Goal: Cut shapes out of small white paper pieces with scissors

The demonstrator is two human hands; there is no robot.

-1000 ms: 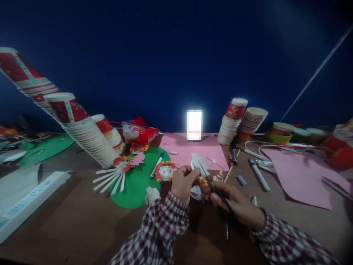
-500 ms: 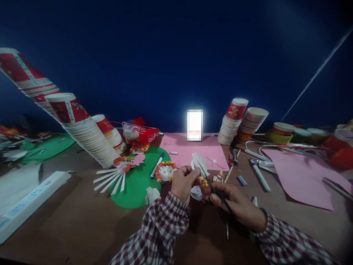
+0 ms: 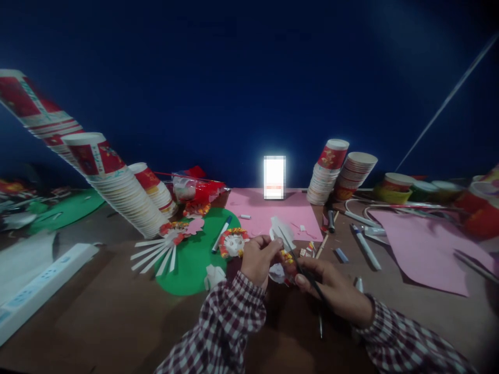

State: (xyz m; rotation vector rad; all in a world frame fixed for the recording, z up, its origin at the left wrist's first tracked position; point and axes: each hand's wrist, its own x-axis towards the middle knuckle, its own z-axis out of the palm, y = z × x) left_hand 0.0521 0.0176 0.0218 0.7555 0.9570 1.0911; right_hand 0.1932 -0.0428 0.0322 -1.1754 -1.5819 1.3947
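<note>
My left hand [image 3: 259,259] is closed, its thumb and fingers pinching the lower edge of a white paper piece [image 3: 279,227]. My right hand [image 3: 333,291] grips dark, slender tweezers [image 3: 310,280], whose tips lie against the white paper. Below and between my hands is a red and yellow paper piece [image 3: 287,257], partly hidden by my fingers. A crumpled white bit of paper [image 3: 277,272] shows beside it. Left of my left hand, a red and yellow cut-paper ring with a white drawn face [image 3: 233,243] rests on a green sheet [image 3: 175,278].
Tall stacks of paper cups [image 3: 117,182] lean at the left; shorter stacks [image 3: 323,174] stand at the back right. A lit phone [image 3: 274,177] stands behind a pink sheet [image 3: 253,202]. A marker [image 3: 366,248] and another pink sheet [image 3: 424,254] lie right, a power strip [image 3: 47,283] left.
Both hands hold nearly the same pose. The tweezers and my right hand have shifted very slightly left, and the whole view has moved a little.
</note>
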